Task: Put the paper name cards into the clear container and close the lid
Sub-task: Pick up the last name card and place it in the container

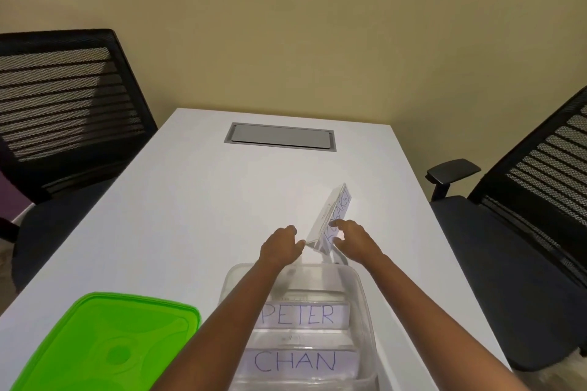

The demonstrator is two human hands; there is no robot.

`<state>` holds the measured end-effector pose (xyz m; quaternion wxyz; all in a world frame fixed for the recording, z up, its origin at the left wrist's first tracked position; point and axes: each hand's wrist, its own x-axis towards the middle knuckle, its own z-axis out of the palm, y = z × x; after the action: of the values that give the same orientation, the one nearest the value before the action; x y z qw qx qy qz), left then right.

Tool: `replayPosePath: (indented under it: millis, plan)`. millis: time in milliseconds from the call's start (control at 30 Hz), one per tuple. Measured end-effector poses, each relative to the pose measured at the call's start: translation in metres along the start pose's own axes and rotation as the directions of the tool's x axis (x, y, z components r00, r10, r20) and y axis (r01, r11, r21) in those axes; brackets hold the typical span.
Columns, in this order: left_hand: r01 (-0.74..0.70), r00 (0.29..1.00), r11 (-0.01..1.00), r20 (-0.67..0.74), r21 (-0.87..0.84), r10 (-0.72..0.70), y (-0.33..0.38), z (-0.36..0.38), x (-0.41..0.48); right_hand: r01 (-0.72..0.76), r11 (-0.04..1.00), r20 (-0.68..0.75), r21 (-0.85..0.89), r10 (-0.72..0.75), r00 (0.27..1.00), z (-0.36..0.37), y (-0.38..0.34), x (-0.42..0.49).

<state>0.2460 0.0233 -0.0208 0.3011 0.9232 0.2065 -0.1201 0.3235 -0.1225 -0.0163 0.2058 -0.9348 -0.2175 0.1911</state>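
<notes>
- Head view, centre: our left hand (279, 246) pinches the name card (332, 213) at its near corner.
- Our right hand (354, 240) grips its near end.
- Green lid (104, 343) lies lower left.

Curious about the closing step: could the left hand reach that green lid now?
Probably yes: the green lid lies uncovered on the table beside that arm, though the left hand is busy pinching the name card.

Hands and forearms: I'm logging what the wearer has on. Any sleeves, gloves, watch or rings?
Nothing worn shows: the left hand and right hand are ungloved, and no sleeve, watch or bracelet appears up to the frame edge. Rings cannot be told.
</notes>
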Motion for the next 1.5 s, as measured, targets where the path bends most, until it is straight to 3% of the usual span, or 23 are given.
replayPosePath:
  millis: [200,267,367,567,733,1000,1067,1233,1500]
  plan:
    - [0.113,0.991,0.932,0.105,-0.345,-0.081,0.010,0.005,0.033,0.014,0.999,0.138,-0.032,-0.009,0.990,0.007,-0.003,0.022]
    - [0.256,0.965,0.779,0.197,-0.573,-0.172,0.012,0.008,0.044,0.010,0.999,0.148,-0.047,-0.003,0.989,0.012,-0.003,0.025]
    - [0.435,0.900,0.562,0.331,-0.703,-0.283,0.016,0.008,0.051,-0.004,0.999,0.115,-0.048,0.009,0.993,0.017,-0.003,0.026]
    - [0.597,0.798,0.135,0.568,-0.791,-0.202,0.025,0.003,0.053,-0.018,0.998,0.133,-0.062,0.026,0.991,0.019,-0.008,0.025]
    - [0.612,0.755,-0.021,0.591,-0.791,-0.285,0.028,0.003,0.050,-0.045,0.998,0.178,-0.044,0.052,0.983,0.020,-0.015,0.021]
    - [0.560,0.716,-0.172,0.578,-0.810,-0.392,0.019,0.008,0.050,-0.010,1.000,0.183,0.006,0.009,0.983,0.022,-0.031,0.015]
    - [0.562,0.721,-0.150,0.570,-0.814,-0.394,0.019,0.007,0.049,0.014,1.000,0.151,0.020,-0.017,0.988,0.022,-0.034,0.014]
    - [0.532,0.776,0.019,0.479,-0.846,-0.410,0.020,0.003,0.044,0.055,0.996,0.090,0.069,-0.061,0.994,0.016,-0.042,0.007]
    - [0.338,0.898,0.209,0.248,-0.917,-0.364,0.029,-0.015,0.034,0.086,0.975,-0.069,0.205,-0.073,0.995,0.004,-0.032,-0.015]
